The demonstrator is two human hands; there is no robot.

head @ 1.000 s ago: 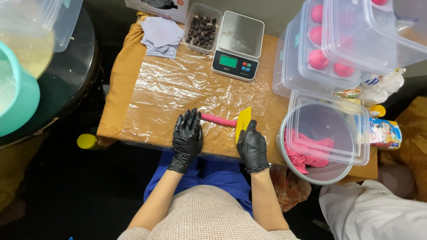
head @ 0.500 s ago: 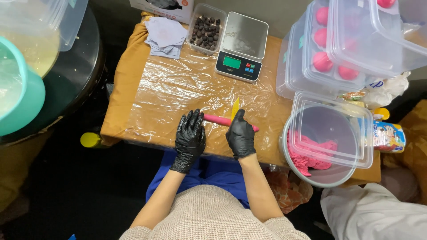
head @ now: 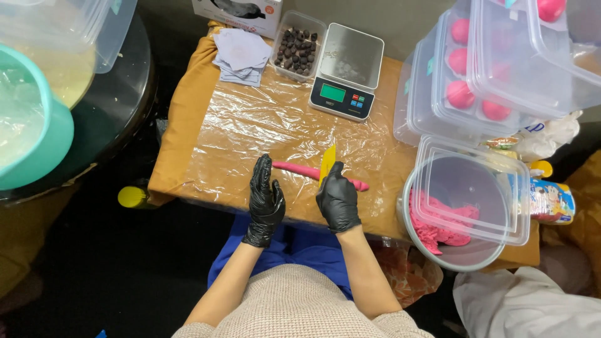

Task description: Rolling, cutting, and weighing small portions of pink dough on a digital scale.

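A thin pink dough roll (head: pixel 294 168) lies across a plastic-wrapped wooden board (head: pixel 238 131). My right hand (head: pixel 339 200), in a black glove, grips a yellow scraper (head: pixel 327 163) whose blade stands on the roll about midway. My left hand (head: pixel 266 197), also gloved, rests flat on the wrap with fingers straight, just beside the roll's left end.
A digital scale (head: pixel 347 72) and a tub of dark balls (head: pixel 299 45) stand at the back. At right sit a metal bowl of pink dough (head: pixel 438 225) under a clear lid, and stacked clear boxes with pink balls (head: pixel 476 94). A teal bowl (head: pixel 37 131) is at left.
My right hand has brought the yellow scraper from the roll's right end leftward onto the roll's middle. My left hand has stayed by the left end.
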